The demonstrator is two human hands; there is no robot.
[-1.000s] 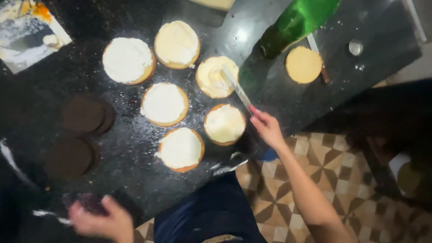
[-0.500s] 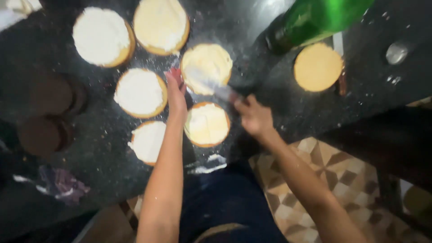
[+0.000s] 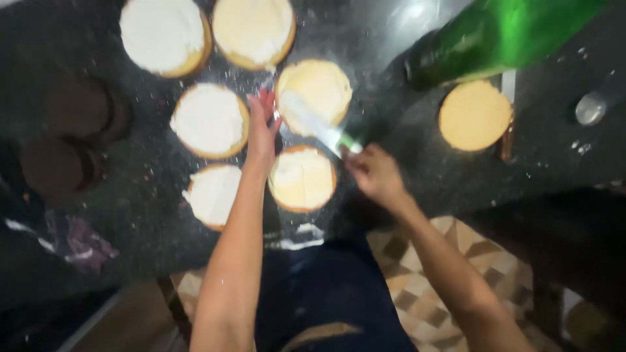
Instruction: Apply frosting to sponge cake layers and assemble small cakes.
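Spreading cream over the far round cake [image 3: 316, 88], right hand [image 3: 375, 175] gripping the spatula [image 3: 316, 127] firmly, left hand [image 3: 262, 133] open, steadying; next needs smooth sweeping

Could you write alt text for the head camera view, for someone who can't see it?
Seen from above, a right hand holds a spreading knife over a cream-topped round cake, while the left hand rests beside it. Five more frosted rounds, one plain round and a green bottle sit on the dark counter.

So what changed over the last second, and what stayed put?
The left hand came up from the counter's near edge to the middle cake rounds. The right hand keeps holding the spatula, blade over the same round. The rounds, green bottle and bare round have not moved.
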